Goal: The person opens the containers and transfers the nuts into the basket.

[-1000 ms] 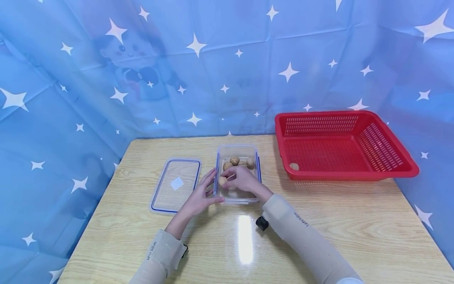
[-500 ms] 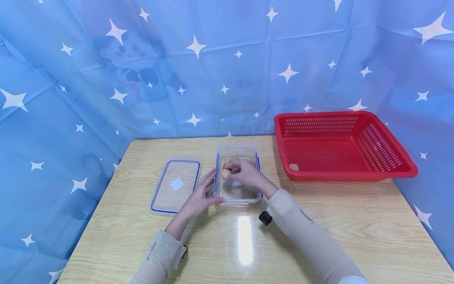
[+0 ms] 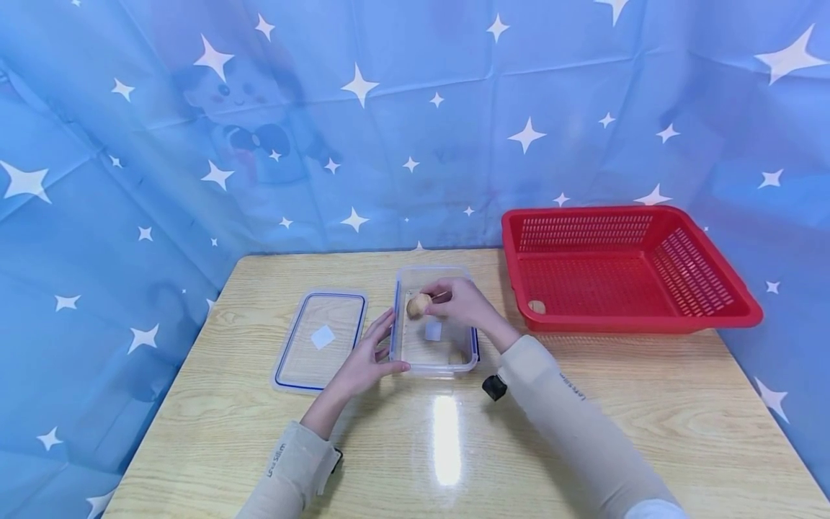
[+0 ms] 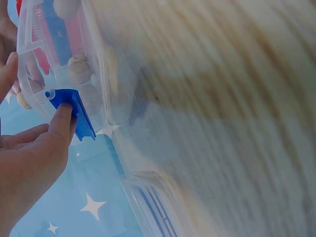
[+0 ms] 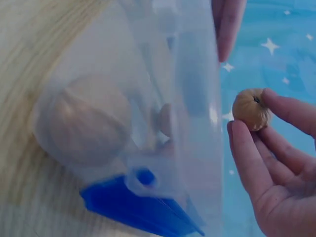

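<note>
The held walnut [image 5: 251, 109] is above the opening of the clear plastic container [image 3: 433, 369], toward its 11 o'clock corner in the head view. The right hand [image 5: 281, 170] pinches it between thumb and fingertips. Expected handling: light, rigid and prone to rolling; the wrinkled shell should offer adequate friction and tolerate firm pressure, though a hard squeeze could crack it. Take hold at the widest girth, with fingertips opposed. The left hand [image 3: 364, 367] rests against the container at 8 o'clock, fingers extended, one touching a blue latch [image 4: 74, 112]; the walls should flex slightly, so steady it at the corner. Another walnut [image 5: 91, 121] shows blurred through the container wall. From the container, the clear lid [image 3: 337, 317] lies at 9 o'clock; the red basket [image 3: 622, 322] stands at 2 o'clock, with one walnut [image 3: 537, 307] in its 7 o'clock corner. All rest on the wood-grain table [image 3: 389, 447].
</note>
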Tool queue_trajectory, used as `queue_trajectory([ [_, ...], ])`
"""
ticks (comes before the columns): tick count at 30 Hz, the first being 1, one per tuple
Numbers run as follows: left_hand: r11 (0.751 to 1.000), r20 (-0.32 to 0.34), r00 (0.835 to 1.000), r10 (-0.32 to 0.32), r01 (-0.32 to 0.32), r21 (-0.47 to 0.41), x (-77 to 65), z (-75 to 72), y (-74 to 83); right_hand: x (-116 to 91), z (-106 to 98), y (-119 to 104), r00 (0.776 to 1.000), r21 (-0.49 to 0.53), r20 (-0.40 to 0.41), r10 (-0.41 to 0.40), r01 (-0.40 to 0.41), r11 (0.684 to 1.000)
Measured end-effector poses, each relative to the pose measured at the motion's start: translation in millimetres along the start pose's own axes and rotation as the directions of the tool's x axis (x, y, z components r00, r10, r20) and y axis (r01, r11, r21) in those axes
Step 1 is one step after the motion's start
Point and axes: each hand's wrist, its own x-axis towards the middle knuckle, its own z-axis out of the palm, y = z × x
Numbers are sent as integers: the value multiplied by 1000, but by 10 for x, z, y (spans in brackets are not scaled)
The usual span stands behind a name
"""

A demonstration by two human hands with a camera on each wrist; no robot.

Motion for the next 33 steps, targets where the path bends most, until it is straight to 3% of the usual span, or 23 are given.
queue_trajectory([
  [11, 1000, -8, 1000, -4, 4, 3, 1, 1, -5, 1, -258, -23, 995, 4, -65, 71, -71, 997],
  [22, 1000, -9, 1000, 0, -1, -5, -2, 0, -20, -37, -581, -66, 992, 35, -123, 16, -12, 999],
  [33, 1000, -10, 1000, 0, 0, 6, 11, -2, -46, -45, -957, -85, 975, -16, -215, 52, -57, 998],
])
